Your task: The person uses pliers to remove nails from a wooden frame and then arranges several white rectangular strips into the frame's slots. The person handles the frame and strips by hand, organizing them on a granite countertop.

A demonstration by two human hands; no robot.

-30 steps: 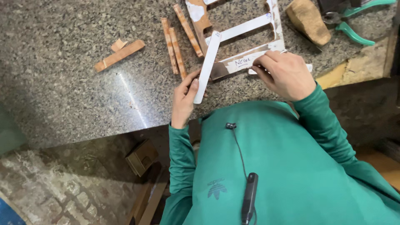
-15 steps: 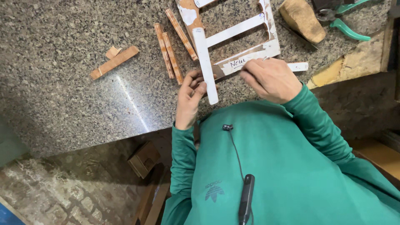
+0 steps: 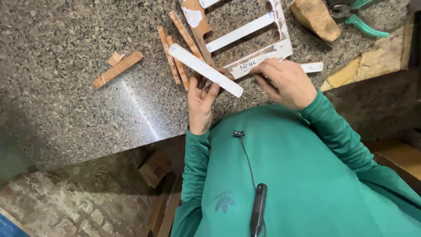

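A: Item one?

B: Long white flat wooden strip (image 3: 205, 69), on the speckled granite countertop (image 3: 66, 52). Long axis slants from upper left to lower right. Left hand (image 3: 201, 103) lies just below it, fingers curled up onto its lower end, holding it.

A: Item two?

B: White-painted wooden frame with cross slats (image 3: 245, 39), just beyond the strip. Right hand (image 3: 285, 83) rests on its lower rail, fingers bent and pressing; whether it grips, I cannot tell.

A: Sundries?

B: Reddish-brown wooden sticks (image 3: 175, 57) left of the frame; green-handled pliers (image 3: 359, 19) far right.

Count — three thin reddish-brown wooden strips (image 3: 180, 57), one loose white flat strip (image 3: 205, 70), one green-handled pliers (image 3: 359, 19).
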